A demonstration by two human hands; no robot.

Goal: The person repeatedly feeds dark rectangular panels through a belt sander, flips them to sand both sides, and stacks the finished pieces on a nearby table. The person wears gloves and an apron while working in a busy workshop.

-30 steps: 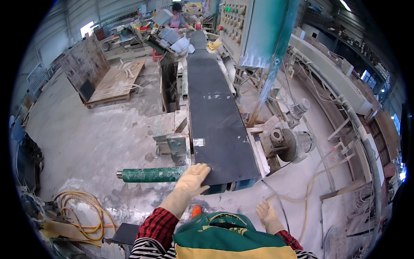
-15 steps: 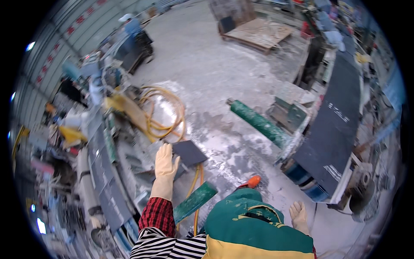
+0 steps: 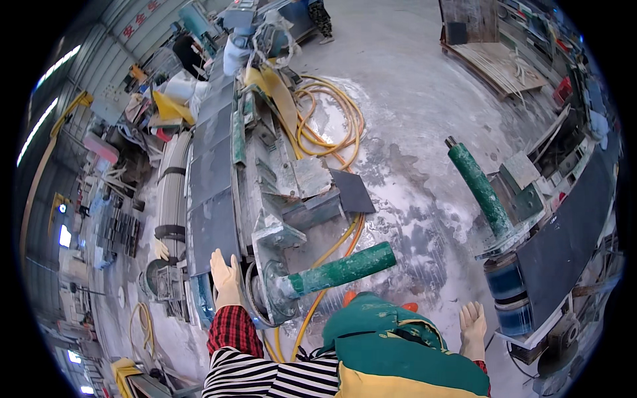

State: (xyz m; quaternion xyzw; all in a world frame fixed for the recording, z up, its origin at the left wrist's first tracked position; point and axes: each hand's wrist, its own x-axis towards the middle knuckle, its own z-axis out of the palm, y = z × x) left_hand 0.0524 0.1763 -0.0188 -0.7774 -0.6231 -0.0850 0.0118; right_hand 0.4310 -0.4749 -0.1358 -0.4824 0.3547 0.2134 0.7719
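My left hand (image 3: 225, 277), in a cream rubber glove, is held out with fingers stretched and nothing in them. It is over the near end of the left dark conveyor belt (image 3: 213, 229); whether it touches the belt I cannot tell. Just right of it, a green roller (image 3: 345, 266) juts out from the machine's end. My right hand (image 3: 472, 326), gloved alike, hangs low at my right side with fingers apart, holding nothing. It is nearest to the blue drum (image 3: 509, 298) at the end of the right conveyor belt (image 3: 564, 249).
Beyond the left roller, a dark square plate (image 3: 353, 191) leans by the frame. Yellow hoses (image 3: 352, 113) coil on the wet floor. Another green roller (image 3: 479, 189) sticks out from the right machine. A wooden pallet (image 3: 501, 66) lies farther back. A person's legs (image 3: 321, 20) show at the top.
My view has swung left, bringing the left conveyor closer to the middle. My left hand has gone from beside the dark plate to the belt's near end. Both hands remain without anything in them.
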